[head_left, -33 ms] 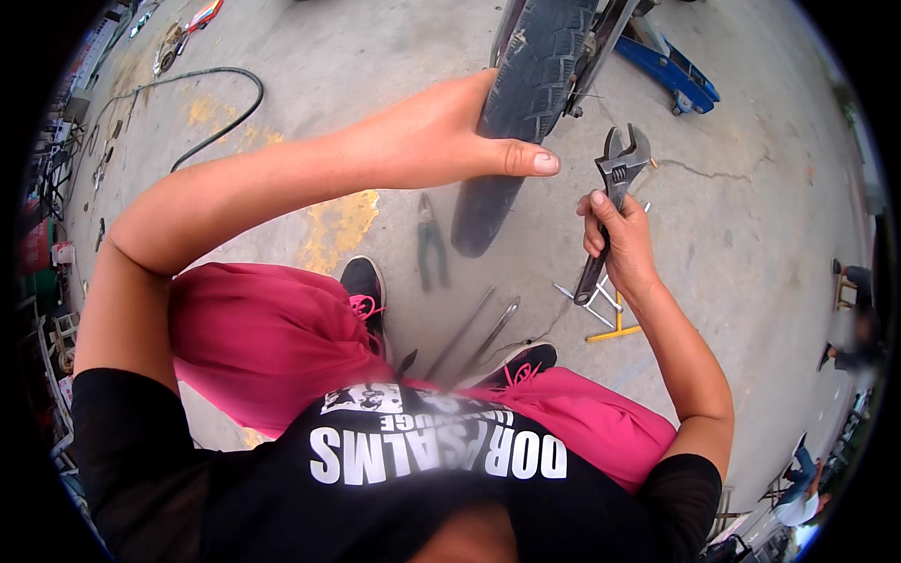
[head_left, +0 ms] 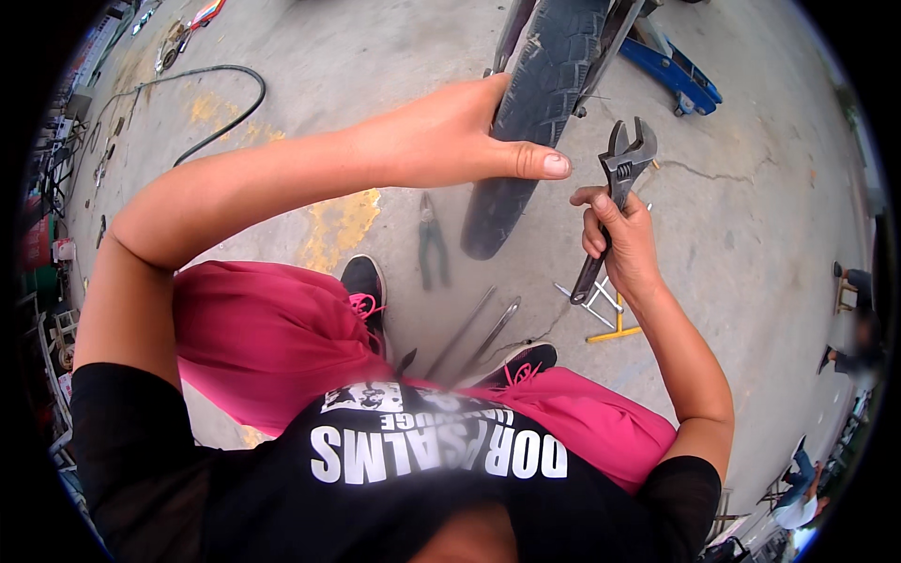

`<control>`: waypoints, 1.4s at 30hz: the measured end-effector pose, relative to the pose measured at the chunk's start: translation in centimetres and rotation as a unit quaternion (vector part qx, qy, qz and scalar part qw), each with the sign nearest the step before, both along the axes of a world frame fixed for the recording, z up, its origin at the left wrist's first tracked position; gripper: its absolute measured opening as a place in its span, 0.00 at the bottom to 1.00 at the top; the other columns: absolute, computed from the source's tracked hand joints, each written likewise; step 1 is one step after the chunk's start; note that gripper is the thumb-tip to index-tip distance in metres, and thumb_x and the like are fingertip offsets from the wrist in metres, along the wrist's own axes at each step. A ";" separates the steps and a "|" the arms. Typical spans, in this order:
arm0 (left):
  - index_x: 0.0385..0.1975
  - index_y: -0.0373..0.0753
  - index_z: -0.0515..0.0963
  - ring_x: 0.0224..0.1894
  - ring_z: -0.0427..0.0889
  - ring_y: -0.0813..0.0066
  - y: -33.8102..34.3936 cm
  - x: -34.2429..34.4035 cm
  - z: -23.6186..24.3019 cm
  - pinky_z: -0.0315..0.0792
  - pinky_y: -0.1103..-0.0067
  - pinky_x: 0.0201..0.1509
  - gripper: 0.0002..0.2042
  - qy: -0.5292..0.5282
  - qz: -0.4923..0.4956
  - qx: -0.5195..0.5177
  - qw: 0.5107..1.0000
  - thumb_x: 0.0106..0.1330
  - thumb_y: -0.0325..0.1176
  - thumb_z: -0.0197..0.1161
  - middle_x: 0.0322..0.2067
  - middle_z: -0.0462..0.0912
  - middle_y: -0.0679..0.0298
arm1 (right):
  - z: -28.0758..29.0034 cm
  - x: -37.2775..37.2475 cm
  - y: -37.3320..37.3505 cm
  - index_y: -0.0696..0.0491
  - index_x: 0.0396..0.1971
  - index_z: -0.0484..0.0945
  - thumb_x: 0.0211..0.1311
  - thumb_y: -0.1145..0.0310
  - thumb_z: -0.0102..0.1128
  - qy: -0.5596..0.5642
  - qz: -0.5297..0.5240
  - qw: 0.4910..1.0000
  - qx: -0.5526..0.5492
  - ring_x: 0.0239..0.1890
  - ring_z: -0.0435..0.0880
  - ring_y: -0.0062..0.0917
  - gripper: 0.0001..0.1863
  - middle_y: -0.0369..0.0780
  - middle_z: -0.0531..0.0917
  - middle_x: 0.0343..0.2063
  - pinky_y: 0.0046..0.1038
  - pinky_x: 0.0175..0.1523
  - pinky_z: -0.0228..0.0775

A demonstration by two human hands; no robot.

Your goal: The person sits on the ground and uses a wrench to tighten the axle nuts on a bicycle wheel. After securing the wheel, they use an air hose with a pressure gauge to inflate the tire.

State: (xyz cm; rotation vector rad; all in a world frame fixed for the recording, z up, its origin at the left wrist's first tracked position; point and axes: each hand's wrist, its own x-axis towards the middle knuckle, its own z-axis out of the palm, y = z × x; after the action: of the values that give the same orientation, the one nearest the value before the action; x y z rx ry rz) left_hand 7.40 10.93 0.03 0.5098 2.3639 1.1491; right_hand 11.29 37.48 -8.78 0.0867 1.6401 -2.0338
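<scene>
L hand lies flat against the side of the black tyre, fingers straight and together, thumb stretched out across the tread w/ nail up; not gripping, just pressed on the rubber. R hand is wrapped tight round the handle of an adjustable wrench, held upright, its open jaw end up near the tyre's right edge, handle end poking out below the fist. The two hands are apart, thumb tip of L just beside the wrench head but not touching. Tyre stands upright on the concrete floor, lower end resting btwn the hands and the feet, w/ a blue stand behind it at top right. On the floor below the tyre: a pair of pliers, two long metal bars lying near each other by the black shoes w/ pink laces, and a small yellow & white cross-shaped tool under the R wrist. Person wears pink trousers and a black shirt. A black hose curves across the floor far left. Other people sit well apart at the right rim.
</scene>
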 end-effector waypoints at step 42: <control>0.45 0.35 0.68 0.47 0.79 0.53 0.2 11.8 -28.2 0.73 0.64 0.49 0.26 -0.155 0.423 -0.279 0.848 0.51 0.42 0.69 0.42 0.79 0.48 | 4.2 1.8 -1.4 0.61 0.51 0.64 0.44 0.48 0.75 -0.026 0.033 0.997 -0.068 0.16 0.64 0.11 0.42 0.44 0.78 0.46 0.16 0.19 0.59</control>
State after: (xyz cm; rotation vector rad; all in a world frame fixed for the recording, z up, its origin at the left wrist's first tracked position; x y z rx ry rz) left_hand 19.15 11.10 -28.21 -0.9363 2.4772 0.6722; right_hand 13.10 36.06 -4.60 0.0374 1.4505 -2.0696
